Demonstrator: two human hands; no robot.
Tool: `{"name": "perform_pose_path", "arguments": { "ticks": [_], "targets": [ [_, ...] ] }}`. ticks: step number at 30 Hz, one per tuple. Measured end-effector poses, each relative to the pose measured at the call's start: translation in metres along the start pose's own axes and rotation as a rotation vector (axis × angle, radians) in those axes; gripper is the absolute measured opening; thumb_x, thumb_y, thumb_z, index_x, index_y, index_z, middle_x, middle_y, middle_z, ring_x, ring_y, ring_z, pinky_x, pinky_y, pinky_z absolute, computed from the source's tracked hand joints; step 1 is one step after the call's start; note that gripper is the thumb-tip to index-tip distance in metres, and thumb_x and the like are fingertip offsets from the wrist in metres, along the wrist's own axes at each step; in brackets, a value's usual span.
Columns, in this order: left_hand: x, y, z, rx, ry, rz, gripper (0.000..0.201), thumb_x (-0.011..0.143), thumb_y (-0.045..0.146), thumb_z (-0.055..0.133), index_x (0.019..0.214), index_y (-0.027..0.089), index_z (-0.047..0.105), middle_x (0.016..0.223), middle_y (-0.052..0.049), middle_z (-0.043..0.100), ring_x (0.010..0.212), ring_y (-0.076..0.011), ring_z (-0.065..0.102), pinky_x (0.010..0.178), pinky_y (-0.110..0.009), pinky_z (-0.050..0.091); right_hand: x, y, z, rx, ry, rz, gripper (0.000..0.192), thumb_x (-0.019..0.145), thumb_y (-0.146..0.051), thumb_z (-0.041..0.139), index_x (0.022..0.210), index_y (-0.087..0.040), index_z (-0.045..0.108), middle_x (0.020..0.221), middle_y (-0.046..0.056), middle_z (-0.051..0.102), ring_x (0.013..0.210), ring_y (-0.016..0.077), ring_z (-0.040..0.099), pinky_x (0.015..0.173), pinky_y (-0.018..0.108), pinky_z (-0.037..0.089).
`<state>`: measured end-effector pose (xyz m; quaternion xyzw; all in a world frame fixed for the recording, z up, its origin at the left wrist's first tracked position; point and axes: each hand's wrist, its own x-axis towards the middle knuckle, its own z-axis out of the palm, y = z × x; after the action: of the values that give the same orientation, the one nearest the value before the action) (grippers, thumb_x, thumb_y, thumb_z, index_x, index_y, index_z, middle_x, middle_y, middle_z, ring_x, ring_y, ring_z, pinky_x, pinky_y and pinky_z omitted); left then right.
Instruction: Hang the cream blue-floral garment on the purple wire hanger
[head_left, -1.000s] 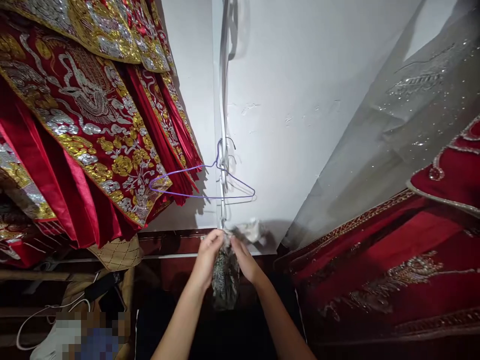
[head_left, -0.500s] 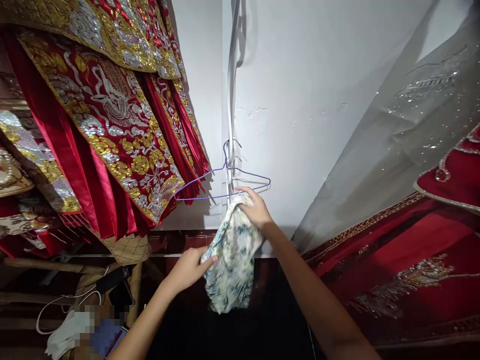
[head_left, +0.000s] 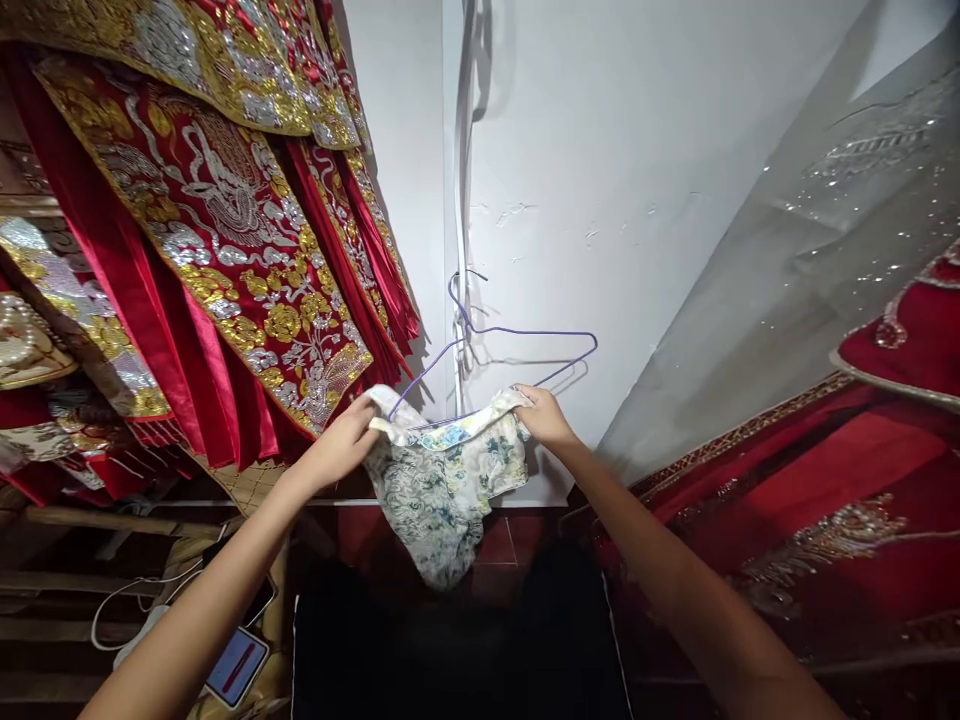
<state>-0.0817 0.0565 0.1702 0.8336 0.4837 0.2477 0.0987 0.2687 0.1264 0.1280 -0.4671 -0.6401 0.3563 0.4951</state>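
Observation:
A small white floral blouse (head_left: 450, 480) with blue, grey and yellow flowers is stretched between my two hands at its neckline. My left hand (head_left: 349, 437) pinches the left side of the neck opening. At the right side of the opening, my right hand (head_left: 544, 412) grips the fabric with its fingers closed. A purple wire hanger (head_left: 525, 331) hangs by its hook from a narrow white pole (head_left: 460, 180). The hanger's left corner dips inside the blouse's neck opening, while its right corner sticks out above my right hand.
Red embroidered garments (head_left: 247, 230) with gold and silver hang at the left. A red beaded garment (head_left: 825, 520) and a sheer glittering cover (head_left: 840, 240) are at the right. A phone (head_left: 236, 665) and a white cable lie on a wooden chair (head_left: 274, 600) at lower left. A white wall stands ahead.
The blouse has been spread wide and raised to the hanger. My left hand moved up and left, my right hand slightly right. The hanger has swung, its left corner now in the neck opening.

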Motion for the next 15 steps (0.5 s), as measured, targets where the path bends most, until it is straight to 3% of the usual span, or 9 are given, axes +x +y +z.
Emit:
{"name": "perform_pose_path", "arguments": {
  "ticks": [2,5,8,10,12,13,15],
  "targets": [
    [0.021,0.017,-0.006,-0.077,0.05,0.126,0.02,0.094,0.025,0.041,0.09,0.019,0.06,0.117,-0.012,0.062,0.111,-0.0242,0.059,0.099,-0.037,0.045,-0.011,-0.007,0.004,0.002,-0.031,-0.002,0.01,0.062,-0.018,0.05,0.063,-0.018,0.06,0.062,-0.001,0.057,0.062,0.0151,0.049,0.056,0.024,0.036],
    [0.048,0.036,-0.003,-0.122,0.176,0.125,0.023,0.092,0.023,0.045,0.111,0.018,0.058,0.11,-0.009,0.066,0.103,-0.0227,0.063,0.093,-0.036,0.048,-0.031,-0.019,0.014,0.025,-0.135,-0.008,0.017,0.062,-0.015,0.05,0.068,-0.019,0.065,0.066,0.0,0.061,0.065,0.0168,0.054,0.059,0.025,0.04],
    [0.066,0.031,-0.002,-0.128,0.241,0.095,0.035,0.091,0.022,0.046,0.125,0.019,0.056,0.107,-0.008,0.07,0.097,-0.0228,0.066,0.089,-0.035,0.049,-0.045,-0.03,0.007,-0.01,-0.11,-0.033,0.046,0.061,-0.011,0.054,0.101,-0.022,0.073,0.08,0.001,0.069,0.07,0.0188,0.059,0.061,0.026,0.044],
    [0.071,0.02,-0.008,-0.114,0.229,0.109,0.032,0.091,0.024,0.047,0.119,0.02,0.062,0.108,-0.008,0.072,0.1,-0.0242,0.066,0.091,-0.036,0.049,-0.045,-0.035,-0.016,-0.061,0.113,-0.042,0.074,0.061,-0.009,0.058,0.134,-0.025,0.06,0.088,0.002,0.072,0.07,0.0189,0.061,0.059,0.025,0.045],
    [0.072,0.009,-0.021,-0.107,0.237,0.112,0.029,0.09,0.028,0.05,0.113,0.02,0.067,0.109,-0.008,0.072,0.102,-0.0259,0.066,0.094,-0.037,0.048,-0.035,-0.038,-0.048,-0.105,0.365,-0.044,0.085,0.065,-0.012,0.063,0.148,-0.022,0.044,0.09,0.004,0.073,0.068,0.0192,0.063,0.057,0.026,0.046],
    [0.073,0.005,-0.028,-0.112,0.24,0.111,0.029,0.089,0.029,0.052,0.111,0.02,0.068,0.108,-0.008,0.073,0.102,-0.0264,0.066,0.094,-0.037,0.048,-0.029,-0.04,-0.066,-0.126,0.42,-0.046,0.081,0.068,-0.016,0.064,0.147,-0.018,0.045,0.089,0.006,0.073,0.07,0.0204,0.064,0.058,0.027,0.047],
    [0.074,-0.001,-0.041,-0.136,0.235,0.119,0.026,0.088,0.033,0.056,0.105,0.02,0.071,0.104,-0.008,0.072,0.098,-0.026,0.065,0.093,-0.037,0.048,-0.016,-0.044,-0.096,-0.117,0.285,-0.034,0.056,0.071,-0.024,0.068,0.126,-0.011,0.065,0.084,0.008,0.073,0.076,0.0239,0.066,0.063,0.03,0.05]
  ]
}}
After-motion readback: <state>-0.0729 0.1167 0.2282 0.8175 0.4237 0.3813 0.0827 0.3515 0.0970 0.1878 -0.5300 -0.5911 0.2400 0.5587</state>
